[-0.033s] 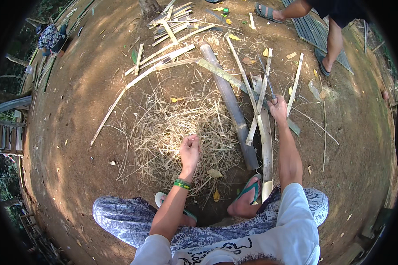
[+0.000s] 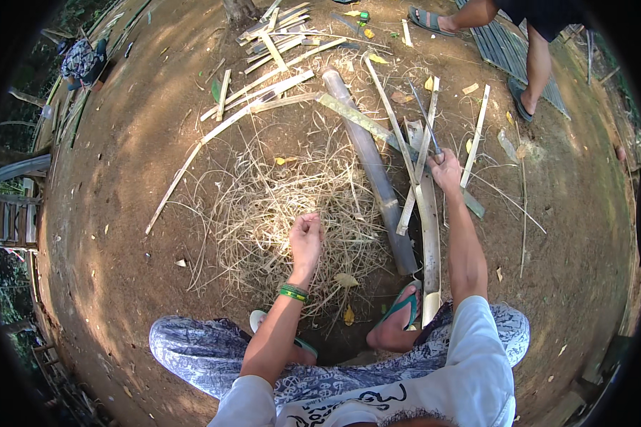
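Observation:
My left hand (image 2: 305, 240) hovers over a heap of thin bamboo shavings (image 2: 263, 206), its fingers pinched together. Whatever may be between the fingertips is too small to make out. To the right, my right hand (image 2: 446, 171) is closed round the handle of a knife (image 2: 429, 122), whose narrow blade points away and slightly left. Beneath the knife, pale bamboo strips (image 2: 384, 107) lie crossed over a split bamboo length (image 2: 429, 235). A whole bamboo pole (image 2: 367, 156) rests between the heap and those strips.
More split bamboo strips (image 2: 274, 53) are piled near a tree trunk (image 2: 241, 10). At the far right another person's leg (image 2: 538, 71) stands beside a slatted bamboo panel (image 2: 506, 50). A patterned bag (image 2: 82, 60) sits far left. My sandalled feet (image 2: 395, 320) flank the near edge of the heap.
The knife in my right hand has shifted very slightly to the left. My left hand has risen a touch and stays pinched above the shavings.

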Available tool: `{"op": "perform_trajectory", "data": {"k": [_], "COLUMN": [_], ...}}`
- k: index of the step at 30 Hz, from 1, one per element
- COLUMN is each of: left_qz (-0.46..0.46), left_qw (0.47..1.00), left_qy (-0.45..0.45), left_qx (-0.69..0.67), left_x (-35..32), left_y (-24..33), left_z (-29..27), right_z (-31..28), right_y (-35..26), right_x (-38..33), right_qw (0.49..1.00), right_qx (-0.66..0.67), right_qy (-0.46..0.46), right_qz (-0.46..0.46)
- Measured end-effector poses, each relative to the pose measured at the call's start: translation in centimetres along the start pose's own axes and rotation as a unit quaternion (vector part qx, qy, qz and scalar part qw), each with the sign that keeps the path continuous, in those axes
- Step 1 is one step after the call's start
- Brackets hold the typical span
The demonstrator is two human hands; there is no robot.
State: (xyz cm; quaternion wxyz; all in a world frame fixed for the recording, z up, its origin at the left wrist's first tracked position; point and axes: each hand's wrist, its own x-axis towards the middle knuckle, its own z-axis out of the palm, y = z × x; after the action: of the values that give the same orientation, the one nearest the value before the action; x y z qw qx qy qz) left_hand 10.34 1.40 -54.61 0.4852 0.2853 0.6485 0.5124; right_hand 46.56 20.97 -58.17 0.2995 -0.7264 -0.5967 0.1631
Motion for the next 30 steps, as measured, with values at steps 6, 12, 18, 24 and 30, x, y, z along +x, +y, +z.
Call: {"op": "perform_trajectory", "data": {"k": [6, 12, 18, 24, 30], "left_qz": [-0.013, -0.015, 0.020, 0.054, 0.108], "left_qw": [0.999, 0.999, 0.998, 0.998, 0.992], "left_qy": [-0.044, -0.007, 0.000, -0.031, -0.070], "left_qx": [-0.003, -0.043, -0.063, -0.028, -0.016], "left_x": [2.1, 2.9, 3.3, 1.7, -0.7], "left_y": [-0.5, -2.1, -1.4, 1.4, 4.2], "left_z": [0.9, -3.0, -3.5, -1.1, -0.4], "right_z": [5.0, 8.2, 4.5, -4.5, -12.7], "right_y": [-9.0, -10.9, -11.9, -19.1, -30.4], "right_x": [4.2, 4.9, 4.2, 4.2, 2.0], "right_qw": [0.987, 0.975, 0.974, 0.964, 0.927], "right_qx": [-0.004, -0.119, -0.109, -0.004, 0.264], "right_qy": [-0.137, -0.188, -0.185, -0.195, -0.140], "right_qz": [-0.081, -0.025, -0.067, -0.181, -0.226]}}
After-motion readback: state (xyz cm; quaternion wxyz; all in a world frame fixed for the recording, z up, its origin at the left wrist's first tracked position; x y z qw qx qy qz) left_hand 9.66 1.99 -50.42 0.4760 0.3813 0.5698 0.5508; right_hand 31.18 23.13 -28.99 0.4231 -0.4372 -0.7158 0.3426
